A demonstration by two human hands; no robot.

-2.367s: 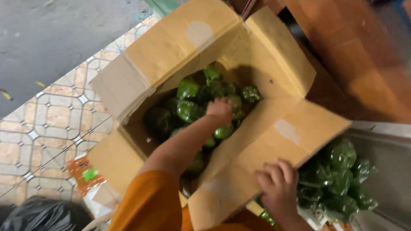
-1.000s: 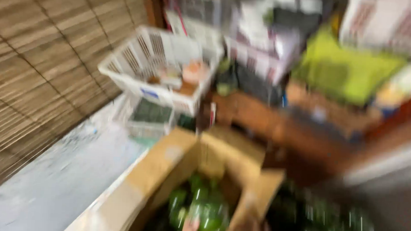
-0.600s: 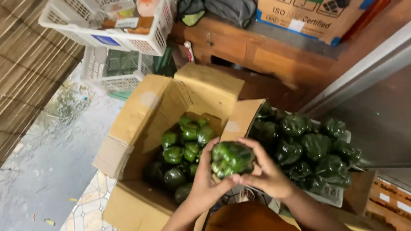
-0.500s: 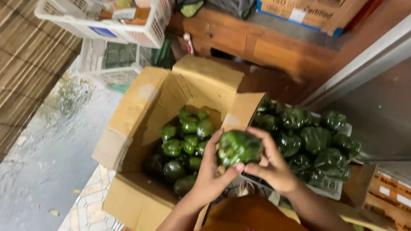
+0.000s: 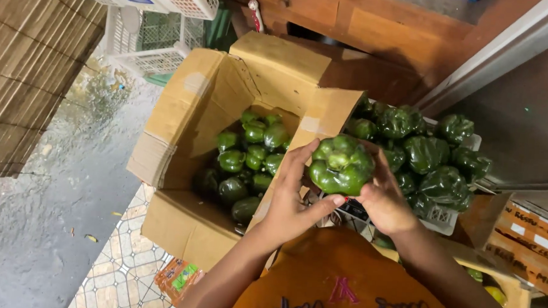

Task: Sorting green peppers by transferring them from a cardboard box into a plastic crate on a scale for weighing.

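Compared with half a second ago, the view has dropped closer: the cardboard box [image 5: 194,125] now fills more of the picture, the white baskets at the top are mostly cut off, and the held pepper sits a little further right, over the box's right-hand flap rather than over its opening.

The box stands open on the wet floor and tiled edge, its flaps spread wide, with a heap of green peppers [image 5: 248,162] in its bottom. To its right is a white crate [image 5: 445,219] piled with more dark green peppers [image 5: 430,153] — glossy, perhaps bagged in clear film, though that is hard to tell from here.

Between box and crate, both hands hold one green bell pepper [image 5: 342,165]. The left hand [image 5: 293,199] cups its left side and underside, thumb stretched beneath it; the right hand [image 5: 384,200] wraps its right side, fingers curled behind. The pepper is bright green, lumpy and deeply lobed, squat rather than long — its stem end faces up toward the camera, a short pale stub sunk in the middle of the lobes.
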